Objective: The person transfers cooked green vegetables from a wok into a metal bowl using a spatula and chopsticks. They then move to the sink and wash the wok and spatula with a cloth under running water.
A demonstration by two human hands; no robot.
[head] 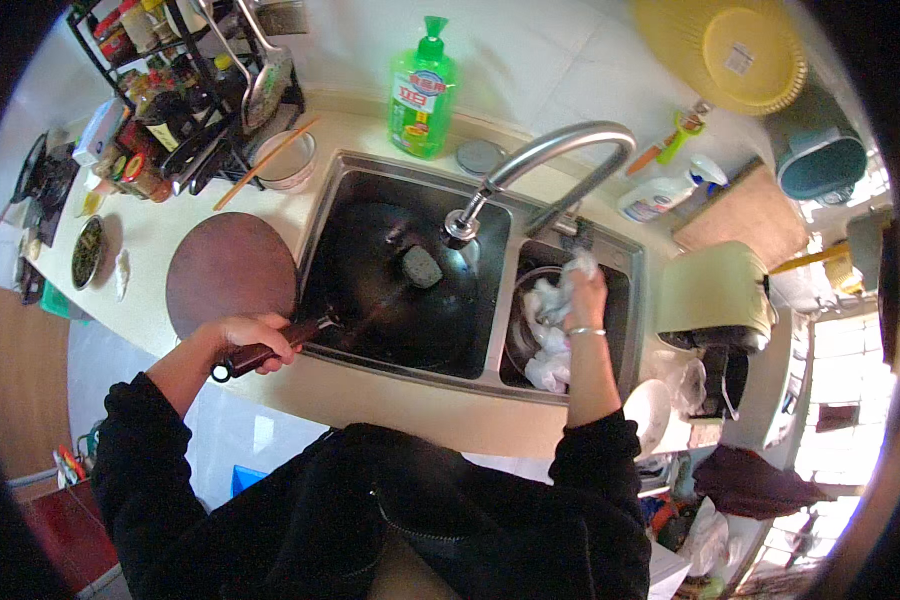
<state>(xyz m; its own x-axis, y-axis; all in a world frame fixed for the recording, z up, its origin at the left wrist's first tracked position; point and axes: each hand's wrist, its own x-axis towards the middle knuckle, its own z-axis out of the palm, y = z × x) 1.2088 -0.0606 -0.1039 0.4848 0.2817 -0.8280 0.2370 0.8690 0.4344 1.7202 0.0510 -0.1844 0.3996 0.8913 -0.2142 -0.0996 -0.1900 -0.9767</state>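
My left hand [259, 341] is closed around the dark brown handle [251, 358] of a black pan [390, 322]. The pan fills much of the left sink basin, and its outline is hard to make out. A grey scouring sponge [421, 267] lies inside it. Over the smaller right basin, my right hand [587, 296] grips part of a crumpled white cloth or bag [551, 367], close to the faucet's base. The rest of that white material lies in a metal bowl [521, 307] in this basin. My right fingertips are partly hidden.
A curved metal faucet [562, 135] arches over the sink. Behind stands a green dish soap bottle [422, 97]. Left are a round brown board or lid [232, 274], a bowl with chopsticks [285, 169] and a spice rack [172, 90]. A pale green appliance [712, 292] stands right.
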